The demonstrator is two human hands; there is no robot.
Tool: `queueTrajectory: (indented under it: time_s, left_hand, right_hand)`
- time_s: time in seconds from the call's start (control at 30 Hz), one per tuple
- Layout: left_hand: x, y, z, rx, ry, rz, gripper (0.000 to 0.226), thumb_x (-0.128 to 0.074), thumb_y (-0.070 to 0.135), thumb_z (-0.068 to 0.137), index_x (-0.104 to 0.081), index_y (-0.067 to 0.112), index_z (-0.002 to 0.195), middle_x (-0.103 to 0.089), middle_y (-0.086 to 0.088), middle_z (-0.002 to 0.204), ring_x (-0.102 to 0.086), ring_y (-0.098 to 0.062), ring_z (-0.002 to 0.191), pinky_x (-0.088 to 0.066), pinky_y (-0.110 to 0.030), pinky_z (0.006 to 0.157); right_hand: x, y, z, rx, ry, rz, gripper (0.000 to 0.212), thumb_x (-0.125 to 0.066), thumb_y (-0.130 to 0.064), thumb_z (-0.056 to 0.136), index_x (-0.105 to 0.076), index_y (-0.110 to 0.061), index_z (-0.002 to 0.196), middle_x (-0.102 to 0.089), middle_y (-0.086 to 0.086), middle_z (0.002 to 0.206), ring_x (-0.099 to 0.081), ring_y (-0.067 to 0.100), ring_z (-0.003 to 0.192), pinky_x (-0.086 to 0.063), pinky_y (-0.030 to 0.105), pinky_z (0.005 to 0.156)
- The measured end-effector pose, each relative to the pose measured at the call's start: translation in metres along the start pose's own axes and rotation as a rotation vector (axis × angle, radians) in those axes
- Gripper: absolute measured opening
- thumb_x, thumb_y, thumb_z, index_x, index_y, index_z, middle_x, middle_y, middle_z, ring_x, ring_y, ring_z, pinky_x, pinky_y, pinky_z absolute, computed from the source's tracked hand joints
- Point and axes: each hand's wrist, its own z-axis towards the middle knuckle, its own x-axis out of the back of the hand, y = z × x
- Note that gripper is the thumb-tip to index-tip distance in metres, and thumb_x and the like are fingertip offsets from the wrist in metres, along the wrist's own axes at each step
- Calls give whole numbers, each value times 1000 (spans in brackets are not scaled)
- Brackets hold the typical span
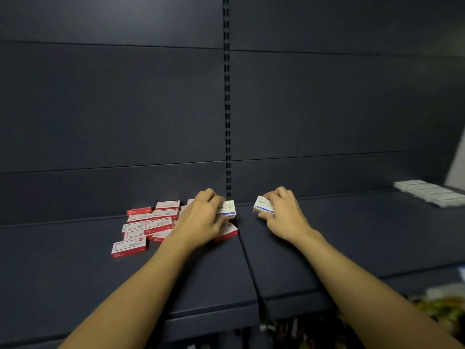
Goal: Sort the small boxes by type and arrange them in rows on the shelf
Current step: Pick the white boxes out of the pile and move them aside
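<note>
Gripped in the left hand (201,217) is a white box with blue trim (227,209), the fingers being curled over its top at the right edge of the red pile. A second white and blue box (263,204) is pinched in the right hand (284,215), just across the seam between the two shelf panels, and is held tilted, slightly off the shelf (352,235) or barely touching it; which of the two cannot be told.

From left to right, the red and white boxes (143,227) are seen lying flat in a loose cluster on the left panel, some overlapping, none squared into a row. One red box (226,233) is partly covered by the left hand. Far to the right, near the back of the shelf, a neat block of pale boxes (430,192) is already laid in rows.

The sorting is judged to be well begun but far from finished: the white and blue boxes are being drawn out of the red ones, and that far block suggests one type has been arranged. The red cluster is yet to be straightened, and the two held boxes are yet to be placed.

Much is hard to make out. The printing on every box is too blurred to be read, so types can be told by colour only. How many boxes lie beneath the left hand is hidden. The pale block is cut off at the frame's right edge, and the lower shelves are seen only as a blur.
</note>
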Motion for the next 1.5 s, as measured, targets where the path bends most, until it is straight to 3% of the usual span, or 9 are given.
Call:
queueTrajectory:
  time_s: [0.43,0.73,1.5]
  left_hand:
    - [-13,122,13,-230,-40,-200,45,-61,41,93,-55,18,131,-47,3,118,-47,-19,112,-51,-43,91]
    - [-29,194,27,-309,-86,-245,46,-61,41,94,-55,17,132,-47,4,119,-47,-16,111,-50,-37,92]
    - [-66,412,63,-296,-36,-209,45,-63,38,91,-56,16,130,-48,2,117,-47,-18,109,-49,-37,91]
  right_hand:
    - [125,44,-119,-314,13,-384,45,-65,-31,87,-54,-18,129,-46,5,125,-42,26,117,-35,35,102]
    - [179,89,-164,-477,39,-455,46,-65,-34,85,-56,-19,127,-48,5,123,-43,27,116,-37,38,101]
    - [286,254,-229,-405,23,-468,47,-67,-37,87,-56,-23,130,-51,4,126,-46,25,116,-37,37,98]
